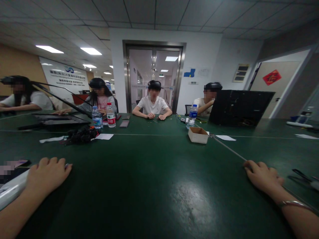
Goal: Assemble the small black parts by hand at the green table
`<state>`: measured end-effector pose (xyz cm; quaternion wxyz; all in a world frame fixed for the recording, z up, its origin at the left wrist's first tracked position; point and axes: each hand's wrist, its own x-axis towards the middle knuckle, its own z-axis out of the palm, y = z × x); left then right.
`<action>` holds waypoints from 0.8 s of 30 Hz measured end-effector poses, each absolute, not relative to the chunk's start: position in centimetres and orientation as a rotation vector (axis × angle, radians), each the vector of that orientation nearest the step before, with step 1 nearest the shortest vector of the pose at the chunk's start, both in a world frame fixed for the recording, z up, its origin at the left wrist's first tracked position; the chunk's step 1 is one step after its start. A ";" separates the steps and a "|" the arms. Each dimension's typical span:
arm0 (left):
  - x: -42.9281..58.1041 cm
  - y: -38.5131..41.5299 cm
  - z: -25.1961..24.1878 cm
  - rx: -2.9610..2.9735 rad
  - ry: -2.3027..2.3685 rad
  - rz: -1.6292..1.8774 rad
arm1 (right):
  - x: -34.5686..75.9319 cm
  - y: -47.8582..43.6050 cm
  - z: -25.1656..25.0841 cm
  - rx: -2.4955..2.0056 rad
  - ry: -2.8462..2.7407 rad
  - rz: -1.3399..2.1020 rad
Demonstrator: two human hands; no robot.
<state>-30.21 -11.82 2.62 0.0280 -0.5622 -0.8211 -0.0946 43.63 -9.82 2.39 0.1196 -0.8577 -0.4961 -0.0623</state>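
My left hand (48, 174) rests on the green table (154, 179) at the left, fingers curled down. A small shiny bit shows between its thumb and forefinger, too little to name. Beside its wrist lies a glossy white object (12, 189), partly cut off by the frame edge. My right hand (264, 176) rests on the table at the right with its fingers bent under; whether anything is in them is hidden. A bangle (295, 203) circles that wrist. Nearest to it is a thin dark loop-shaped item (301, 174) at the right edge.
An open cardboard box (198, 136) stands mid-table, near a blue-labelled bottle (193, 113). Left of centre are two bottles, a red-labelled one (111, 115) among them, and a black tangled bundle (81, 134). A large black monitor (240, 108) stands at right. Several people sit across the table.
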 end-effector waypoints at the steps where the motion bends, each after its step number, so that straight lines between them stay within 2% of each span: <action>1: -30.1 -11.9 2.8 -1.683 -2.483 -0.176 | 43.6 -9.8 2.4 -2.510 -1.446 -0.175; 3: -29.8 -12.1 3.1 -1.571 -2.358 0.079 | 43.6 -9.8 2.6 -2.521 -1.461 -0.161; 6: -28.9 -12.2 3.7 -1.488 -2.366 0.234 | 43.4 -9.8 3.0 -2.555 -1.499 -0.133; 16: -29.2 -12.1 3.1 -1.608 -2.320 0.261 | 40.5 -8.9 3.1 -2.444 -1.693 -0.062; 24: -31.1 -12.0 2.0 -1.666 -2.196 0.227 | 34.5 -7.2 1.5 -2.054 -2.016 -0.109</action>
